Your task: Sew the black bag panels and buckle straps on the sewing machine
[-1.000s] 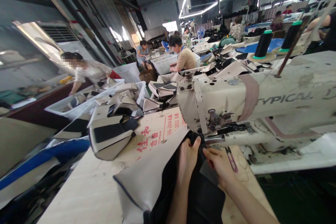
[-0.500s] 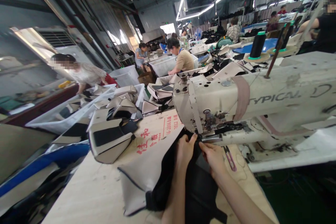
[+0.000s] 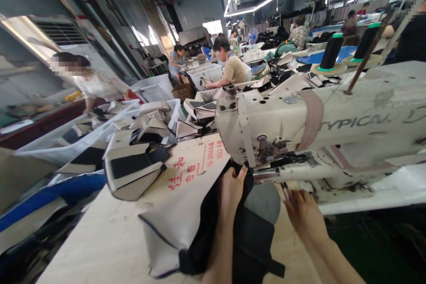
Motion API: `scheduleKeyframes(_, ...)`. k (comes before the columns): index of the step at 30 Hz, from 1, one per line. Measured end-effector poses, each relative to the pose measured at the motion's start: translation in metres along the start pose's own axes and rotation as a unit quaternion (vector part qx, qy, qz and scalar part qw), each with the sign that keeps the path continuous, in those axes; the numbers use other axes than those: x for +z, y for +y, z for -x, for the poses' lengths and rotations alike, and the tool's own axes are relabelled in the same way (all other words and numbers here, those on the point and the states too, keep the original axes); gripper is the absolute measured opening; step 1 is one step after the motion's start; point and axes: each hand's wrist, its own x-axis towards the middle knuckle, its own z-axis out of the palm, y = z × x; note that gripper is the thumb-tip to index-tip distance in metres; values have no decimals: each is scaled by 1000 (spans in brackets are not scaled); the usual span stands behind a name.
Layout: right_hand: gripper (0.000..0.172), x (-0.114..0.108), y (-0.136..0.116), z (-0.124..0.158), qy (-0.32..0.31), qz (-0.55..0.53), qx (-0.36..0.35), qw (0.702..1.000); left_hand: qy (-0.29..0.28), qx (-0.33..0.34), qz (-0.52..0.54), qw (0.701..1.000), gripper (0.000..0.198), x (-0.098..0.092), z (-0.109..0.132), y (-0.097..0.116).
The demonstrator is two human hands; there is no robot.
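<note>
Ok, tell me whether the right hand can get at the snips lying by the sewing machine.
Probably yes. The right hand is right beside the snips, reaching toward them, with nothing between. The sewing machine overhangs the spot but seems to leave the way open from the front.

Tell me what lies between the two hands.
In the head view, a rounded grey fabric panel lies between the left hand and the right hand, beside the black fabric.

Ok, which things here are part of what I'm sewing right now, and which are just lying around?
In use: left hand on the black and beige cover; sewing machine; right hand at the purple snips.
Lying about: sewn covers piled left; thread cones; plastic bins.
</note>
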Motion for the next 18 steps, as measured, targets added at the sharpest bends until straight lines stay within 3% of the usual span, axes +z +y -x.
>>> scheduleKeyframes(3, 28, 15, 6, 2, -22, 18, -36, 999, -13, -2, -3, 1000, 39, -1, -1, 2)
scheduleKeyframes(13, 29, 6, 47, 9, -64, -15, -19, 998, 11, 6, -16, 1000, 39, 1, 0, 1)
scheduleKeyframes(16, 35, -13, 41, 25, -85, -151, -12, 985, 10, 11, -10, 1000, 37, 1, 0, -1)
scheduleKeyframes(18, 36, -35, 27, 33, -84, -327, 40, 941, 5, 5, -8, 1000, 38, 1, 0, -1)
